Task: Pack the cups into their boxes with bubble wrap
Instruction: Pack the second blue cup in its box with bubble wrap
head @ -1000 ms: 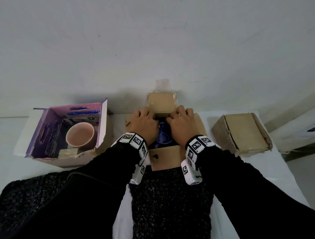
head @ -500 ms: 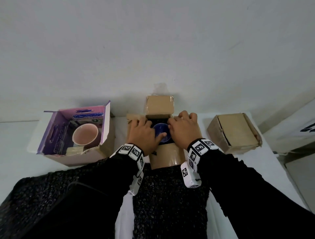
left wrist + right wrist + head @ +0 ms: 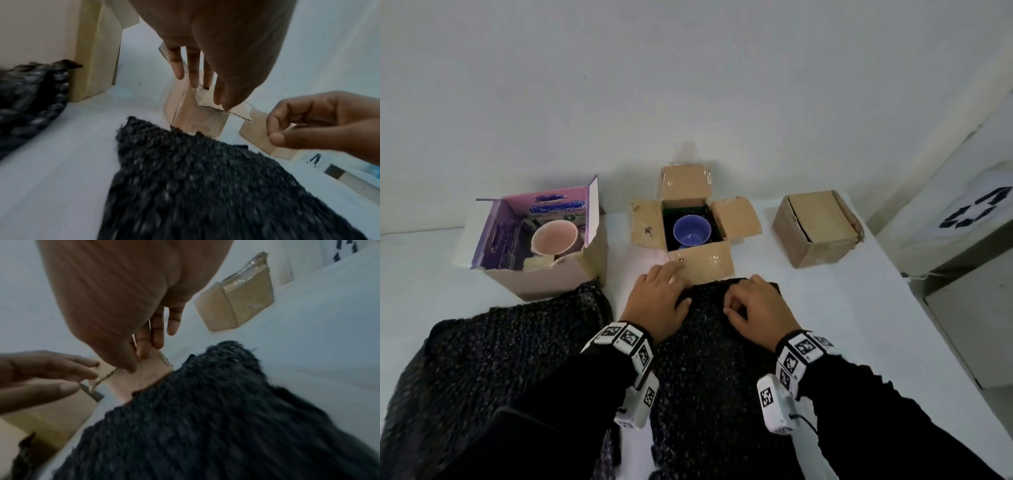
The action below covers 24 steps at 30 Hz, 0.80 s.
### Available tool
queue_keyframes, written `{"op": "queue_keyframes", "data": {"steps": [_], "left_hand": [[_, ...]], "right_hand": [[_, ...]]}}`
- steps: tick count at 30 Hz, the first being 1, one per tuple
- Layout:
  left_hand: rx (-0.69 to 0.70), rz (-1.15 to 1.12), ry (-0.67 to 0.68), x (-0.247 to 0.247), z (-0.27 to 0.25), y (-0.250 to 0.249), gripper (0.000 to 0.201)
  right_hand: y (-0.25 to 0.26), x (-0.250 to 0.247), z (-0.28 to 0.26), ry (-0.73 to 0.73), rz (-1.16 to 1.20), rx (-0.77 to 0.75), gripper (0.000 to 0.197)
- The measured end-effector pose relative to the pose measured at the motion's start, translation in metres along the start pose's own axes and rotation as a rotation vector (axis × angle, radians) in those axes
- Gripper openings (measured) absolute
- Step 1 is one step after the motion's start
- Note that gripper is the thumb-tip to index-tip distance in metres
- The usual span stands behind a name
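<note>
My view is a white table (image 3: pixel 822 308) carrying three boxes in a row along the wall — a purple box (image 3: pixel 544 270) left, an open cardboard box (image 3: pixel 702 267) in the middle, a closed cardboard box (image 3: pixel 822 233) right — with dark bubble wrap (image 3: pixel 705 359) across the near side.

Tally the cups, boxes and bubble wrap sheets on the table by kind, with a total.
Cups: 2, pink cup and blue cup
Boxes: 3, purple box, open brown box, closed brown box
Black bubble wrap sheets: 2, and
Total: 7
</note>
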<state>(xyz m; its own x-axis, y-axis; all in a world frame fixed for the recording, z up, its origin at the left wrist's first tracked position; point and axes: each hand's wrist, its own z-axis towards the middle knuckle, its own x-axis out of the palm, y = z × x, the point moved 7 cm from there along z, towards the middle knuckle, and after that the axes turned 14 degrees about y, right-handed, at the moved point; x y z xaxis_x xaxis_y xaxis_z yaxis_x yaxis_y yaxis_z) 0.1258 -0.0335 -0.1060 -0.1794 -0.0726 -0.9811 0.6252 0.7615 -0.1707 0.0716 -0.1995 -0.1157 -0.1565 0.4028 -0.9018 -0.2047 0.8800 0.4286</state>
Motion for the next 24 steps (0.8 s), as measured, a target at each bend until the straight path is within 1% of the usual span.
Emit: {"op": "queue_keyframes", "data": {"steps": [1,3,4,5,6,7,9,11,13,16,18,20,21,22,24], "left_hand": [[0.01,-0.012,0.024,0.008,-0.007,-0.003,0.038],[0.022,-0.015,0.096,0.023,-0.019,-0.01,0.043],[0.009,0.001,0.158,0.032,-0.024,-0.014,0.045],[-0.016,0.017,0.232,0.041,-0.029,-0.016,0.047],[-0.042,0.026,0.302,0.05,-0.033,-0.016,0.051],[-0.063,0.028,0.355,0.057,-0.037,-0.016,0.056],[-0.086,0.014,0.398,0.064,-0.043,-0.017,0.066],[-0.101,-0.008,0.378,0.065,-0.045,-0.017,0.074],[-0.134,-0.06,0.34,0.065,-0.045,-0.013,0.083],[-0.202,-0.196,0.211,0.056,-0.044,-0.007,0.102],[-0.274,-0.292,0.158,0.048,-0.045,-0.004,0.112],[-0.339,-0.376,0.16,0.043,-0.046,-0.001,0.109],[-0.354,-0.424,0.157,0.041,-0.045,0.0,0.101],[-0.356,-0.477,0.138,0.039,-0.044,0.001,0.089],[-0.319,-0.559,0.084,0.03,-0.042,0.002,0.057]], "right_hand": [[-0.003,0.012,-0.009,0.06,-0.044,0.054,0.03],[-0.013,0.037,-0.023,0.227,-0.153,0.204,0.066],[-0.017,0.045,-0.029,0.289,-0.199,0.271,0.079],[-0.019,0.05,-0.034,0.313,-0.224,0.316,0.082],[-0.019,0.051,-0.037,0.307,-0.227,0.341,0.079],[-0.017,0.05,-0.037,0.288,-0.219,0.344,0.071],[-0.013,0.046,-0.035,0.227,-0.177,0.311,0.051],[-0.008,0.037,-0.033,0.089,-0.089,0.249,0.033],[-0.005,0.025,-0.033,-0.006,0.056,0.209,0.024],[-0.005,0.009,-0.033,-0.041,0.332,0.219,0.021],[-0.007,0.0,-0.033,-0.076,0.506,0.249,0.02],[-0.013,-0.003,-0.032,-0.111,0.708,0.321,0.021],[-0.016,-0.004,-0.032,-0.13,0.814,0.353,0.02],[-0.019,-0.003,-0.032,-0.147,0.906,0.381,0.02],[-0.021,-0.003,-0.032,-0.17,1.049,0.402,0.018]]}}
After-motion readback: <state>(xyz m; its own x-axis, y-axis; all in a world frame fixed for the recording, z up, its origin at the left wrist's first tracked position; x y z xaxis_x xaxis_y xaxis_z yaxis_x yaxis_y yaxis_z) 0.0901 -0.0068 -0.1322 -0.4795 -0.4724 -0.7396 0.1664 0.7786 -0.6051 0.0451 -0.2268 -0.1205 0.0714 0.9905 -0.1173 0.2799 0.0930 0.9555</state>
